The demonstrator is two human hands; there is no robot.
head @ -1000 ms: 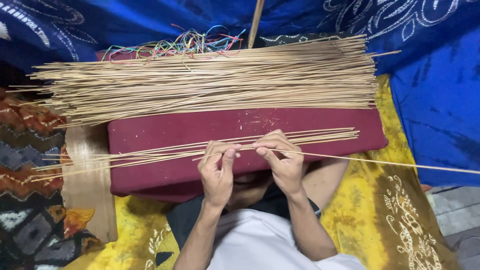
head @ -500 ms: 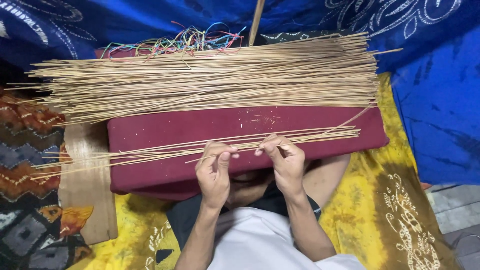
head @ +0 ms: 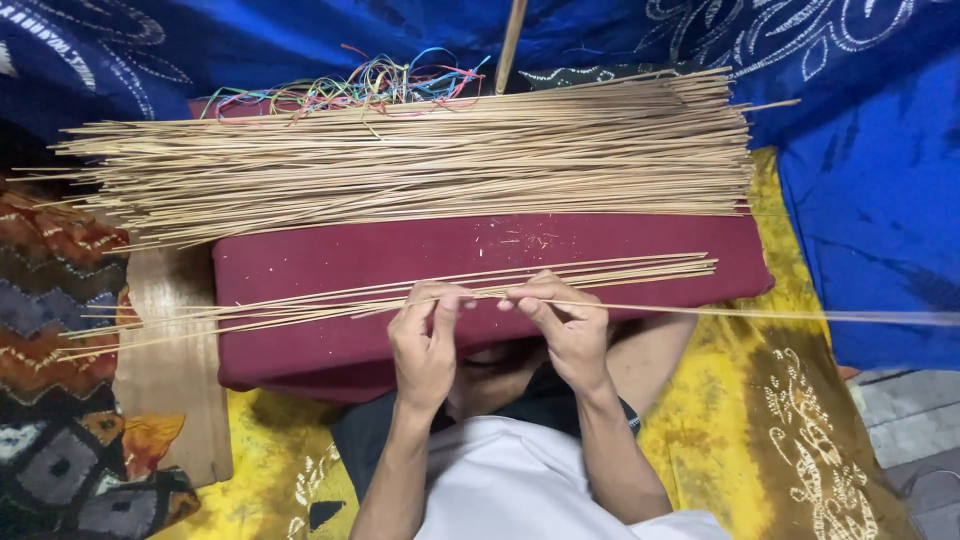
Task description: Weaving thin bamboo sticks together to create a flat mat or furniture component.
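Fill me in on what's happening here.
A person sits with a maroon cushion across their lap. Both hands, the left hand and the right hand, pinch thin pale sticks from a small loose bunch lying across the cushion. One stick juts far out to the right. A much larger pile of sticks lies at the cushion's far edge, with coloured threads behind it.
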